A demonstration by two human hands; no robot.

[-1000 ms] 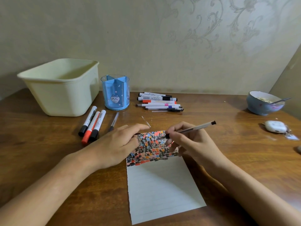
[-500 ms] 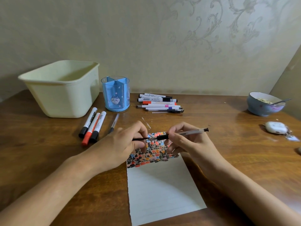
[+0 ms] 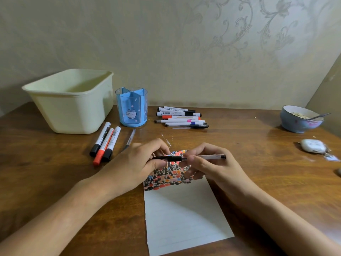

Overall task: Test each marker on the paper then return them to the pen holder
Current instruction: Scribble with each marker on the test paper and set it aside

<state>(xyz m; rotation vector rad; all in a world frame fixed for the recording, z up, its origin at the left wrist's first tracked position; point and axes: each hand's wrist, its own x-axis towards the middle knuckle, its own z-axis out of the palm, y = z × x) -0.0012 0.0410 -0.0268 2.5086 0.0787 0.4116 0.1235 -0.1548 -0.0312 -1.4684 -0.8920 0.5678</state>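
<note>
Holding a slim clear-barrelled black pen (image 3: 193, 157) level above the scribbled white paper (image 3: 182, 215), the left hand (image 3: 136, 163) pinches its dark cap end and the right hand (image 3: 208, 163) grips the barrel; light, stiff, probably smooth, it seems best held mid-barrel
</note>
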